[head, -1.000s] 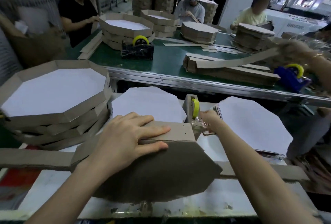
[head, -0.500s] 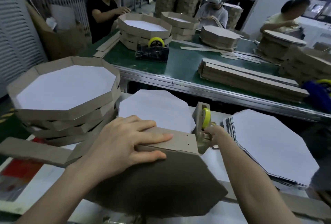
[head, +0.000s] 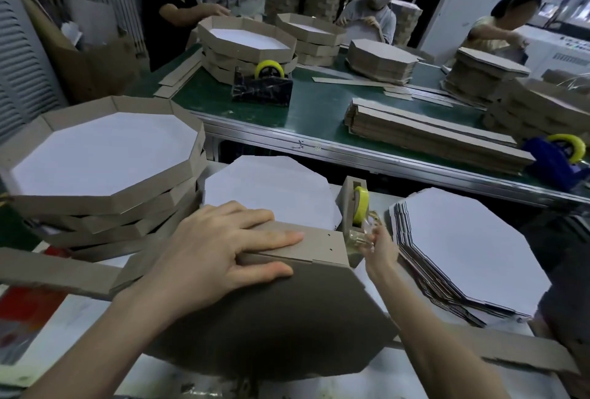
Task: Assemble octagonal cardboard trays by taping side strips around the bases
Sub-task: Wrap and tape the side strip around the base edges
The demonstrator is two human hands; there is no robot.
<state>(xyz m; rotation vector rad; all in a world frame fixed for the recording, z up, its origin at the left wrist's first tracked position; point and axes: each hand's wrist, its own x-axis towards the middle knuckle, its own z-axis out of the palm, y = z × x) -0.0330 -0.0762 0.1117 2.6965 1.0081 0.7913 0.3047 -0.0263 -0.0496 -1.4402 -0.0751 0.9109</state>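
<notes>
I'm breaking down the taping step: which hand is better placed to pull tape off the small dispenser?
Right. The right hand is at the tape dispenser, pinching the tape end. The left hand lies flat on the side strip, pressing it against the brown base.

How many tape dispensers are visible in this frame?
3. A black dispenser on the green table by the far tray stacks; a blue dispenser at that table's right edge; a brown dispenser in front, where the right hand pinches its tape. Stacks may hide others.

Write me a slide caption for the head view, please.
Left hand presses strip against base while right hand pinches tape at dispenser.
</notes>
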